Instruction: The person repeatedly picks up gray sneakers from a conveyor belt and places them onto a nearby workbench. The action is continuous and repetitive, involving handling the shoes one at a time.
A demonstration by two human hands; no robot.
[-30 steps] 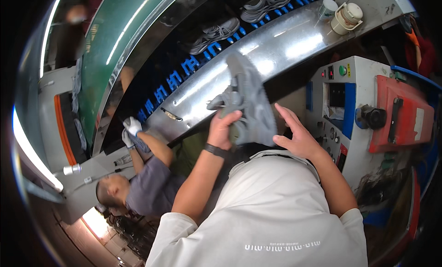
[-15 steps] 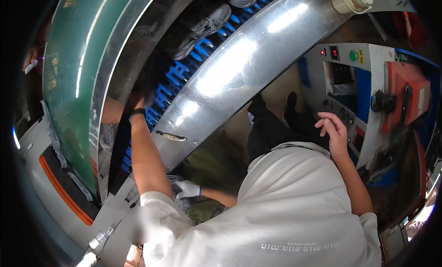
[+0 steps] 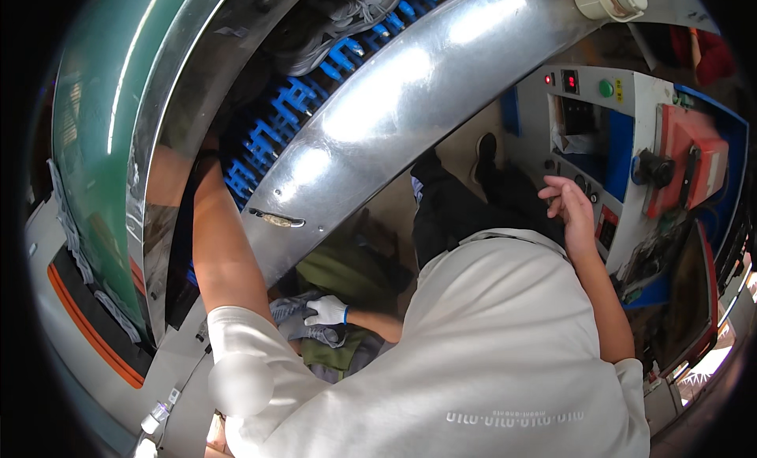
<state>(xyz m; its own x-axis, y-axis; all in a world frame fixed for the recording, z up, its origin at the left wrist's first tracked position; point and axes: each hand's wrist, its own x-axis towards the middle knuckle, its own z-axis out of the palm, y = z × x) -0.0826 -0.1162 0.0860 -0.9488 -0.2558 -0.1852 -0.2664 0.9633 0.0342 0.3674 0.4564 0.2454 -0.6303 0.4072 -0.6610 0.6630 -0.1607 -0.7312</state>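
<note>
My left forearm [image 3: 225, 241] reaches in under the raised edge of a green cover [image 3: 98, 134], over the blue-pronged conveyor [image 3: 276, 123]. Past the dark wristband, shadow hides my left hand, so its fingers and anything in them do not show. Grey lace-up shoes [image 3: 339, 24] sit farther up on the blue prongs. My right hand [image 3: 572, 209] hangs in the air at my right side, fingers loosely bent and apart, nothing in it. Nearest to it is a white control cabinet [image 3: 646, 134].
A curved shiny metal rail [image 3: 371, 103] runs between me and the conveyor. Below its near end, another person's white-gloved hand [image 3: 326, 310] rests on a grey shoe [image 3: 292, 320]. A red box with a black knob [image 3: 654, 170] juts from the cabinet.
My left arm has gone deeper into the shadow under the cover, and the hand has dropped from sight. The view has shifted slightly. My right hand stays raised beside the cabinet.
</note>
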